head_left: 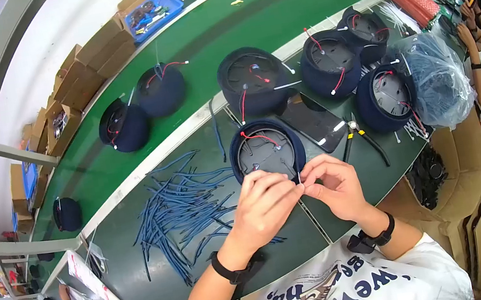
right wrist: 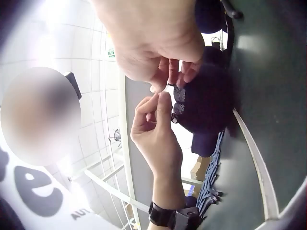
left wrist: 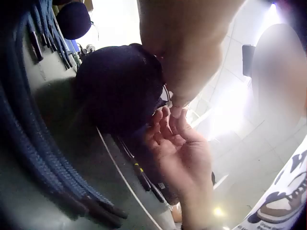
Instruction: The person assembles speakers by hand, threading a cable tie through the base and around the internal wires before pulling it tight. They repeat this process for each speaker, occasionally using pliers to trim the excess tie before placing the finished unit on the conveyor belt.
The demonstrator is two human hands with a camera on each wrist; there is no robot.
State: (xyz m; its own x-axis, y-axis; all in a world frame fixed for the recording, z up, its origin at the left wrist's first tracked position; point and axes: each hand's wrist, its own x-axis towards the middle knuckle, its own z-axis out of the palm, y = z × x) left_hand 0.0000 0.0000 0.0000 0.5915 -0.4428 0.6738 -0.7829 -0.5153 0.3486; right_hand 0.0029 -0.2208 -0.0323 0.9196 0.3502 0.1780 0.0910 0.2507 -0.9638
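Note:
At the near rim of a dark blue round shell point(head_left: 266, 145), both hands meet with fingertips together. The left hand point(head_left: 269, 205) pinches a thin white strip point(head_left: 299, 177) between thumb and fingers. Opposite it, the right hand point(head_left: 337, 188) pinches at the same small spot, its other fingers bent. Red wires and a grey inner frame show inside the shell. In the left wrist view, the shell point(left wrist: 120, 88) stands beside the joined fingertips. The right wrist view shows the left hand point(right wrist: 160, 129) below the right hand point(right wrist: 153, 43); fingers partly hide the strip.
Blue cords point(head_left: 181, 214) lie left of the hands. Behind are a black tray point(head_left: 312, 119) and several similar shells point(head_left: 331, 62); pliers point(head_left: 363, 139) lie to the right. A plastic bag point(head_left: 438, 79) stands at the table's right end, with cardboard boxes point(head_left: 103, 49) along the back.

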